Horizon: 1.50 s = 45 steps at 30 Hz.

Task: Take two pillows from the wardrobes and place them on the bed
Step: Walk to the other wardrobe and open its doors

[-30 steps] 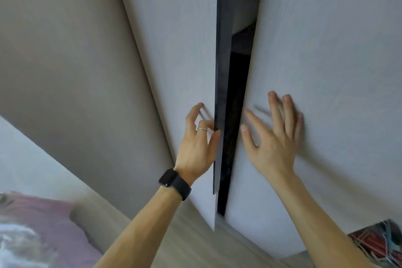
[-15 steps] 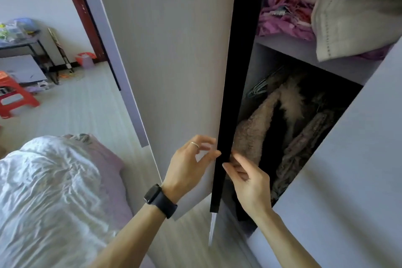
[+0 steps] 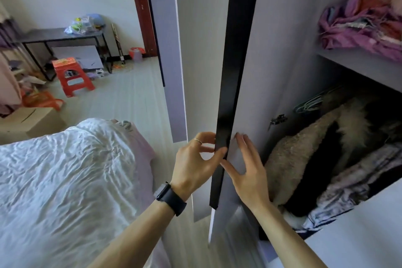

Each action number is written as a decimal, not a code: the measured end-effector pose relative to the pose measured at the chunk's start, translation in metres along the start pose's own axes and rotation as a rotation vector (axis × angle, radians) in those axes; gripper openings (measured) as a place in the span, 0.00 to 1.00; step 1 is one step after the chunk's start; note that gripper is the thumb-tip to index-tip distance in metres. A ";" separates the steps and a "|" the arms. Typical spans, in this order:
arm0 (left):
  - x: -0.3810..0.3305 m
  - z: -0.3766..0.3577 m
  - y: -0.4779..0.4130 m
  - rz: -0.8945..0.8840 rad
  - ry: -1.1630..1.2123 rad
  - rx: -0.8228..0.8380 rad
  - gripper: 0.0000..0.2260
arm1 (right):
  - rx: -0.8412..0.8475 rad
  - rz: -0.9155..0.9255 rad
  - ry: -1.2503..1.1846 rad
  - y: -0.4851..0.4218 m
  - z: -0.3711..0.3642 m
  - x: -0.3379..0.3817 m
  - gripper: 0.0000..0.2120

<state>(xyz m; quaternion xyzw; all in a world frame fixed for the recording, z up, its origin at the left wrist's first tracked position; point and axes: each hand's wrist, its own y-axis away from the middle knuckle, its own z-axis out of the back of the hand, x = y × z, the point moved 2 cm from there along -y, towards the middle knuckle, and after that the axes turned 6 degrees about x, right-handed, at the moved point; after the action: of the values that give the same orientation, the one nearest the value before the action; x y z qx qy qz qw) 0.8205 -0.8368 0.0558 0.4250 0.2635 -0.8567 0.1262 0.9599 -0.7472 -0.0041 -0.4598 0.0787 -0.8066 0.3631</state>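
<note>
We pinch the black edge strip (image 3: 230, 85) of the open wardrobe door (image 3: 202, 50) with our left hand (image 3: 196, 164), thumb and fingers on it. Our right hand (image 3: 248, 172) lies spread, fingers flat on the door's inner face. Right of the door, the shelf (image 3: 356, 65) holds purple bedding (image 3: 356, 28); we cannot pick out a pillow there. Left of the door lies the bed (image 3: 65, 176). No writing is legible.

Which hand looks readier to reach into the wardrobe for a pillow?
Probably the right hand: it lies open on the inside of the door, beside the clothes, while the left hand pinches the door's edge.
</note>
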 end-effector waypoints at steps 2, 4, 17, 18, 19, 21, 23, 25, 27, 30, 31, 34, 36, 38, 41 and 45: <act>0.002 0.003 -0.006 0.054 -0.034 -0.021 0.17 | 0.019 -0.003 0.026 -0.009 -0.010 0.001 0.36; 0.004 0.005 -0.016 0.111 -0.037 -0.055 0.16 | 0.028 0.003 0.045 -0.017 -0.019 0.003 0.37; 0.041 0.041 -0.059 0.185 0.108 -0.050 0.12 | 0.123 -0.035 0.181 -0.051 -0.046 0.017 0.40; 0.044 0.040 -0.056 0.175 0.116 -0.043 0.13 | 0.106 -0.022 0.171 -0.048 -0.043 0.016 0.39; 0.046 0.037 -0.051 0.159 0.123 -0.037 0.15 | 0.083 -0.016 0.158 -0.043 -0.039 0.016 0.38; 0.051 0.028 -0.036 0.129 0.113 -0.035 0.21 | 0.029 -0.021 0.161 -0.025 -0.028 0.011 0.38; 0.054 0.015 -0.018 0.121 0.096 -0.062 0.25 | -0.023 -0.055 0.188 0.000 -0.012 0.002 0.40; 0.053 -0.001 -0.001 0.102 0.085 -0.106 0.25 | -0.064 -0.114 0.206 0.030 0.007 -0.009 0.41; 0.046 -0.022 0.013 0.063 0.086 -0.069 0.22 | -0.094 -0.192 0.257 0.061 0.026 -0.019 0.42; 0.029 -0.061 0.031 0.018 0.134 0.113 0.19 | -0.128 -0.327 0.306 0.107 0.054 -0.028 0.42; 0.021 -0.076 0.035 0.007 0.150 0.185 0.18 | -0.151 -0.369 0.330 0.121 0.064 -0.029 0.41; -0.010 -0.121 0.041 -0.056 0.201 0.383 0.17 | -0.244 -0.527 0.406 0.153 0.098 -0.024 0.39; -0.037 -0.152 0.041 -0.118 0.235 0.504 0.17 | -0.328 -0.571 0.479 0.169 0.125 -0.016 0.37; -0.069 -0.181 0.037 -0.196 0.278 0.616 0.17 | -0.420 -0.586 0.571 0.180 0.157 -0.008 0.35; -0.120 -0.218 0.024 -0.303 0.335 0.739 0.17 | -0.557 -0.656 0.712 0.187 0.206 0.001 0.35; -0.183 -0.246 0.001 -0.408 0.444 0.795 0.23 | -0.722 -0.646 0.916 0.179 0.265 0.014 0.34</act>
<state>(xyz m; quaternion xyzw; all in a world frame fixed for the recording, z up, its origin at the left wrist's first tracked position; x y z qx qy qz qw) 1.0953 -0.7015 0.0780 0.5521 0.0150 -0.7870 -0.2750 1.2588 -0.8307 0.0725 -0.1637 0.3484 -0.9117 -0.1436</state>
